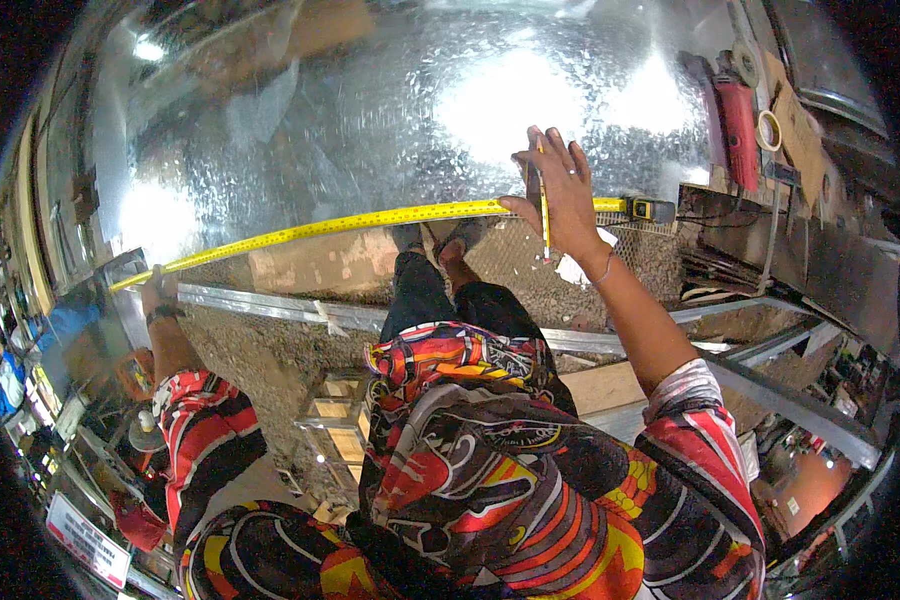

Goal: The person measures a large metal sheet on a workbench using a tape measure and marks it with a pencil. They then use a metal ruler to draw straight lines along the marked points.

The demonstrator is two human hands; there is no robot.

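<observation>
A yellow tape measure blade [370, 218] runs along the near edge of a shiny sheet of metal [360, 120]. Its black and yellow case [650, 210] lies at the right end of the blade. At the far left, my left hand [158, 292] grips the blade near its end; the fingers are partly hidden. My right hand [568, 205] rests over the blade near the case, thumb against the tape and fingers stretched onto the sheet. A slim pencil [544, 215] is held between its thumb and fingers, pointing toward and away from me.
A red angle grinder [737, 130] lies on the right side of the sheet, beside a roll of tape [768, 131]. Below the edge are wire mesh [630, 265], metal channels [260, 302] and gravel floor [260, 350]. A metal beam [800, 408] slants at the right. Bright glare covers parts of the sheet.
</observation>
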